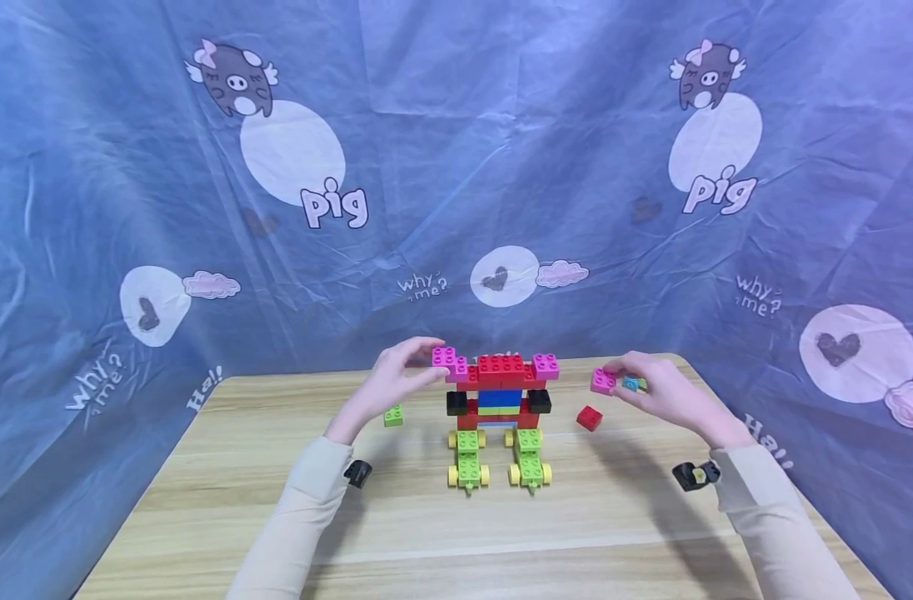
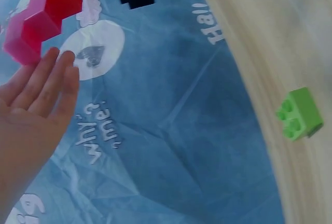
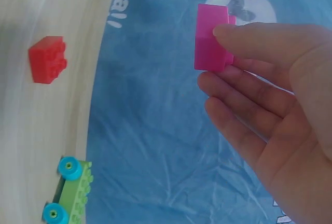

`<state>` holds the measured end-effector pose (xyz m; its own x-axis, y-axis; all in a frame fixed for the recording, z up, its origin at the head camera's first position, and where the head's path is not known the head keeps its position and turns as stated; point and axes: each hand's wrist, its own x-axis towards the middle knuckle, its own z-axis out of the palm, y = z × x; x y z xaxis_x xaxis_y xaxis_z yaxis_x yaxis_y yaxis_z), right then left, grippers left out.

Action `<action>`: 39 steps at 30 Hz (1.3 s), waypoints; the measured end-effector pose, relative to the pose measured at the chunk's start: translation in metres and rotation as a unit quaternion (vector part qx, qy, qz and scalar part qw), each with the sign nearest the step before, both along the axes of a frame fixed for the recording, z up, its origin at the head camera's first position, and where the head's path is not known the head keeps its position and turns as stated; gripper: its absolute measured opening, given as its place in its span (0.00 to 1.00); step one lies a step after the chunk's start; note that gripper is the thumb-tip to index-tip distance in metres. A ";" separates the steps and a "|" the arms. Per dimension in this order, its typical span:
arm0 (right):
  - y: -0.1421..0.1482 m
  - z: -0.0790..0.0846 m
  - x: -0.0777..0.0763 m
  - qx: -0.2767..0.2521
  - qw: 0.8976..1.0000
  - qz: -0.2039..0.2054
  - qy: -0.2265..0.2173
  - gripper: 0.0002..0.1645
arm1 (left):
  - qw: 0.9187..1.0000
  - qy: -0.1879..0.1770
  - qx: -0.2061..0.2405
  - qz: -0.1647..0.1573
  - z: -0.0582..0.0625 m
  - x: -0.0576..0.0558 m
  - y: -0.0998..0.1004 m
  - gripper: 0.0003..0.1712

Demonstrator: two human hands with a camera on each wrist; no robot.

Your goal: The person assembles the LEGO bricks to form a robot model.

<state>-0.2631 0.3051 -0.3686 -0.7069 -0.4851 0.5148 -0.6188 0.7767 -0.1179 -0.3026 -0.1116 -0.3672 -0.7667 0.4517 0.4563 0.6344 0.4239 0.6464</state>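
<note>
A figure of toy building bricks stands mid-table, with red bricks [image 1: 501,368] on top, a blue brick [image 1: 500,399], black side bricks [image 1: 539,402] and two green wheeled bases [image 1: 467,462] below. My left hand [image 1: 391,377] pinches a pink brick [image 1: 443,357] at the figure's upper left corner, where it sits on another pink brick [image 2: 43,16]. At the upper right corner is a matching pink brick [image 1: 545,366]. To the right, my right hand [image 1: 661,388] holds a loose pink brick [image 3: 210,40] between thumb and fingers, above the table and apart from the figure.
A green brick [image 1: 393,416] lies left of the figure, and a red brick [image 1: 589,417] lies to its right. Behind the right hand stands a green wheeled piece [image 3: 77,198] with turquoise wheels. A blue printed cloth [image 1: 456,167] surrounds the wooden table [image 1: 426,542] at back and sides.
</note>
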 end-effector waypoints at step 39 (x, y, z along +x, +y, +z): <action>-0.037 0.054 -0.005 -0.026 0.997 0.074 -0.028 0.22 | 0.950 0.188 -0.246 0.029 0.037 0.014 0.119 0.22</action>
<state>-0.2684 0.2676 -0.3148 -0.6580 -0.5597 0.5037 -0.7171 0.6698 -0.1926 -0.2884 0.0079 -0.3304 -0.6213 0.6439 0.4465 0.7481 0.6570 0.0933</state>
